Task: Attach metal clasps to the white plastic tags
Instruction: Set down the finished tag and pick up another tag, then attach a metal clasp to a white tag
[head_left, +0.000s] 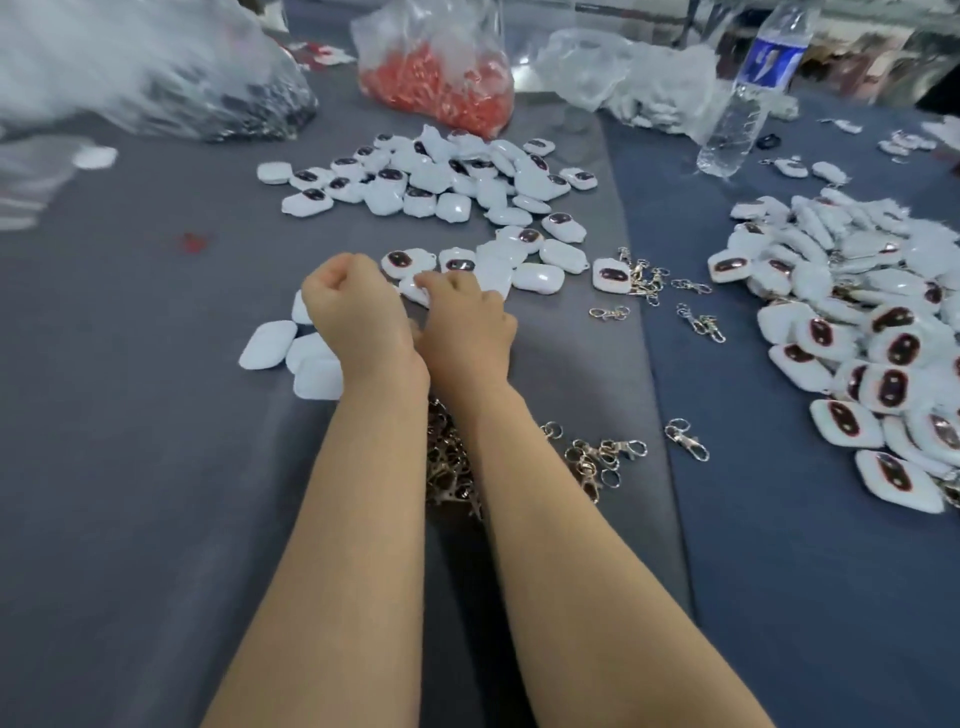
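Reaching out over the grey desk (130, 415), both hands are held close together at the centre of the frame, among loose white plastic tags (537, 275). The left hand (348, 306) is seen from behind, its grip curled into a fist; whether anything is enclosed cannot be told. The right hand (467, 317) is bent down onto one tag, but a pinch cannot be confirmed. Metal clasps (608, 452) are heaped at lower centre, presumably kept within easy reach, and are partly hidden under the forearms. A separate pile of tags (857, 338) at the right edge is probably finished work, though the clasps there are hard to make out.
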